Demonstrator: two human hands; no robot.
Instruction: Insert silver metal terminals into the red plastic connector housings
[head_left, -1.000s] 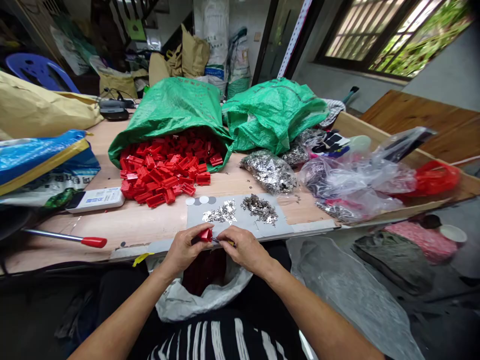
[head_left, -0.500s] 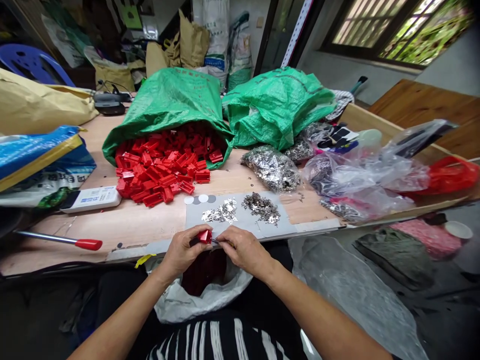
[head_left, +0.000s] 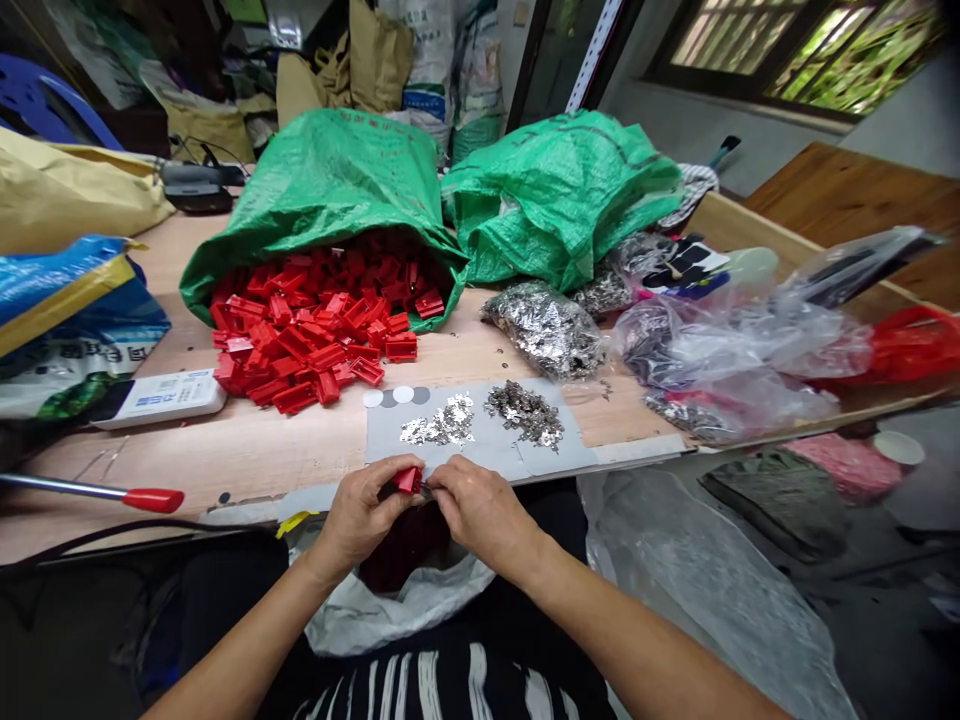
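Note:
My left hand [head_left: 365, 512] is closed round a small red plastic clip [head_left: 409, 479] at the table's near edge. My right hand [head_left: 475, 510] is pinched against the clip's right side, its fingertips on a tiny metal piece I can barely see. Just beyond the hands lies a grey sheet [head_left: 487, 445] with two small heaps of silvery metal pieces [head_left: 441, 424]. A big pile of red clips [head_left: 315, 325] spills from a green woven sack [head_left: 337, 190] further back. Below the hands a white bag [head_left: 390, 605] hangs open in my lap with dark red parts inside.
A second green sack [head_left: 562, 195] lies at the back right. Clear plastic bags of metal pieces [head_left: 544, 335] and a red bag [head_left: 907, 345] crowd the right side. A white box [head_left: 161, 397] and a red-handled tool [head_left: 154, 498] lie at the left, by a blue sack [head_left: 67, 300].
The view has tilted slightly. My right hand has closed in tighter against the red clip; both hands stay at the table's edge.

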